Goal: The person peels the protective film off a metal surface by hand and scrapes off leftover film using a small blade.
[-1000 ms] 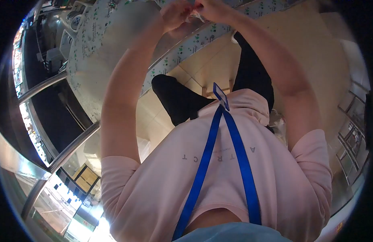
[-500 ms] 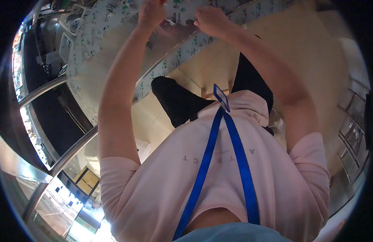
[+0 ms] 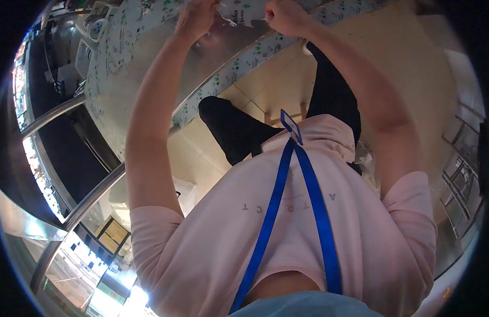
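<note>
Both hands are at the top edge of the view, over a shiny surface partly covered by plastic film (image 3: 235, 15) printed with green leaves and dark lettering. My left hand (image 3: 196, 21) is closed, with its fingertips at the film's ragged edge. To the right, my right hand (image 3: 289, 18) is also closed, pinched at the film. A glinting, torn-looking edge of the film shows between the hands. The fingertips are partly cut off by the frame. Bare, brownish metal of the worktop (image 3: 202, 66) shows below my left hand.
The worktop's front edge strip (image 3: 220, 79) runs diagonally above my knees (image 3: 218, 113). A metal rail (image 3: 94, 198) stands at left, with white plastic items (image 3: 86, 55) beyond it. A metal rack (image 3: 458, 179) is at right. A blue lanyard (image 3: 273, 203) hangs on my chest.
My hands have moved farther apart, the right one shifting right and slightly up. More of the film's lettering and ragged edge shows between them.
</note>
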A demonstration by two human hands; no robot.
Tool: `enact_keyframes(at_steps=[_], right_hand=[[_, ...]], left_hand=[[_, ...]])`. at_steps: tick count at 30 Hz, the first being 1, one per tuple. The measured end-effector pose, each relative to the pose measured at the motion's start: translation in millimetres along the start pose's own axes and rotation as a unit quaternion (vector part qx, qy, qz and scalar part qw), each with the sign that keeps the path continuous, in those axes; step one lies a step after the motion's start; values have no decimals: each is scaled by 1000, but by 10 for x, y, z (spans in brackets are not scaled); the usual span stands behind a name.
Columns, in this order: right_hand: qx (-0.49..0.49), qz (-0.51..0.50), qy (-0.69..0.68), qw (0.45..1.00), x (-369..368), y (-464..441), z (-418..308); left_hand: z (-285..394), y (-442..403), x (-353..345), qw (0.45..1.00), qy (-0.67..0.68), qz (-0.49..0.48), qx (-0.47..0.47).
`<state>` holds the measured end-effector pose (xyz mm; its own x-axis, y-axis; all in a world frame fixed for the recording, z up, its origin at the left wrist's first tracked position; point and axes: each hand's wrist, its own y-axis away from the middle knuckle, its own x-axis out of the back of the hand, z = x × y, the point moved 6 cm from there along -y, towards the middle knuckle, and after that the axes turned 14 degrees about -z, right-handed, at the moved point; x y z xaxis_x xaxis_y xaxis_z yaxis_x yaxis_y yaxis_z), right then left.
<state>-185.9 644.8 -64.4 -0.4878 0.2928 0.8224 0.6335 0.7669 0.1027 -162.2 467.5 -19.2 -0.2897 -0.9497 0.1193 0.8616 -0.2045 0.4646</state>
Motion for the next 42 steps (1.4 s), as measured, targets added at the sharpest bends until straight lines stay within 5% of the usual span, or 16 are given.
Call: enact_keyframes(at_steps=[3, 4, 5, 6, 11, 14, 20, 26, 29, 33, 38, 41, 42], right_hand=[[13, -3, -23, 1000, -64, -51, 66], [15, -5, -31, 999, -22, -50, 4], [11, -30, -43, 999, 9, -29, -28], [18, -10, -30, 999, 56, -7, -108], [48, 86, 31, 995, 170, -23, -699], [-39, 74, 91, 992, 215, -18, -901], [-64, -12, 66, 996, 108, -260, -808], [9, 50, 61, 997, -145, -459, -428], [36, -11, -22, 999, 78, -387, -503], [-30, -16, 55, 998, 197, -282, -785], [-97, 36, 20, 994, 124, -409, -608], [28, -159, -91, 983, -742, -970, -3], [-23, -122, -64, 990, -549, -849, -96]], left_hand=[[-62, 120, -221, 965, 193, -163, -73], [75, 159, -192, 973, -59, -145, -168], [193, 220, -228, 911, -306, -116, -251], [256, 288, -317, 783, -531, -78, -316], [129, 122, -275, 800, -504, -143, -292], [104, 45, -274, 799, -499, -147, -301], [80, 24, -275, 800, -508, -129, -292], [28, 2, -225, 836, -468, -104, -267], [10, -12, -202, 860, -437, -118, -237], [112, 78, -268, 833, -488, -80, -247], [126, 81, -258, 870, -418, -82, -246], [145, 62, -210, 888, -369, -78, -263], [145, 45, -189, 895, -347, -78, -268]])
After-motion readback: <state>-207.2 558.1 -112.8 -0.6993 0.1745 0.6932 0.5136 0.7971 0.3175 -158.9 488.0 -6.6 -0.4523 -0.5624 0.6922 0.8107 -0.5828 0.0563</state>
